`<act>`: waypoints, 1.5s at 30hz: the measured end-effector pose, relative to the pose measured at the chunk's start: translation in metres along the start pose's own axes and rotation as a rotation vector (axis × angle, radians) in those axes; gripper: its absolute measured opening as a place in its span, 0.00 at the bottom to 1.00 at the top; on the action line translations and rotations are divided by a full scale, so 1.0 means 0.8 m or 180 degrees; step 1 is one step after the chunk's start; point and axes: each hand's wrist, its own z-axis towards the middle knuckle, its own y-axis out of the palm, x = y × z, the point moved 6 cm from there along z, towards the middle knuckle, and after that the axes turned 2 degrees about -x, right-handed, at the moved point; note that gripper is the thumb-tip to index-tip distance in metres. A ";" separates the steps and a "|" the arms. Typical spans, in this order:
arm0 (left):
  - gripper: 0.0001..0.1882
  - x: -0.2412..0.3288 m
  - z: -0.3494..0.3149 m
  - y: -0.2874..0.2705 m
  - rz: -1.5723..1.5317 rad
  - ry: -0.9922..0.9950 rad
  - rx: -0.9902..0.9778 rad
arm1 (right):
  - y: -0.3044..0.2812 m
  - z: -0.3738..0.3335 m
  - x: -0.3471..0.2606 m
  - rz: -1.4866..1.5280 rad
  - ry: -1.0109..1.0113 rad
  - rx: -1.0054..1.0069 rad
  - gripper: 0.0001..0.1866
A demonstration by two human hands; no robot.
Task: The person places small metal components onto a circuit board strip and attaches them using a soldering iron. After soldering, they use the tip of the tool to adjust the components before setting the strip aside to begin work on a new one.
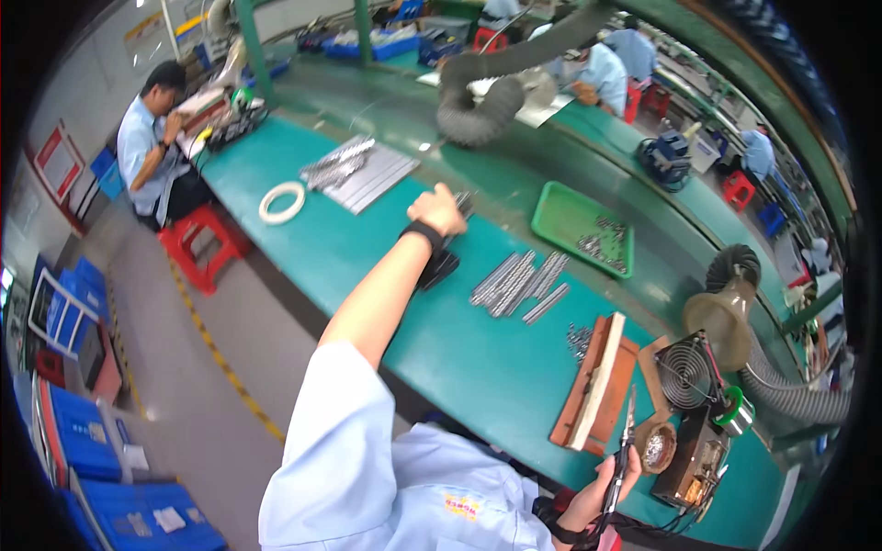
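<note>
My left hand (437,211) reaches far across the green bench with curled fingers. A small grey metallic piece (465,202) shows at its far side; what the fingers hold is mostly hidden. A black object (441,268) lies under that wrist. Close to my body at the lower right, my right hand (599,491) is closed round the black handle of a soldering iron (624,450), its slim metal end pointing up and away. Beside the iron sit a round bowl (656,446) of shiny bits and a brown wooden jig (597,381) with a pale bar.
Metal strips (519,283) lie mid-bench, with more on a grey board (372,179) near a white ring (281,203). A green tray (551,216) holds small parts. A fan (687,372), solder spool (735,411) and extraction hose (730,321) stand right. A co-worker (152,138) sits left.
</note>
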 end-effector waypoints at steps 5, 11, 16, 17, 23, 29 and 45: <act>0.33 -0.014 0.010 0.012 0.0026 -0.0186 -0.0441 | 0.007 0.000 0.001 0.0051 -0.0230 0.0123 0.17; 0.35 0.006 0.000 0.023 0.0067 0.0596 -0.0442 | 0.001 -0.004 -0.003 0.0066 -0.0227 0.0270 0.17; 0.36 0.018 0.012 0.021 0.0081 0.0827 -0.0826 | -0.009 -0.005 0.004 -0.0149 0.0027 0.0199 0.17; 0.35 0.017 0.018 0.017 -0.0066 0.0897 -0.0836 | -0.010 -0.005 0.000 -0.0335 -0.0108 0.0132 0.18; 0.20 0.082 0.054 -0.030 -0.1091 0.1344 -0.1092 | -0.007 -0.002 -0.021 -0.0825 -0.0568 -0.0089 0.17; 0.17 0.146 0.137 -0.001 -0.1618 0.1201 -0.1360 | 0.016 0.006 -0.043 -0.1309 -0.1346 0.0080 0.17; 0.50 0.311 0.260 0.111 -0.2167 0.0691 -0.0525 | -0.019 -0.002 0.017 -0.1971 -0.1132 0.0190 0.19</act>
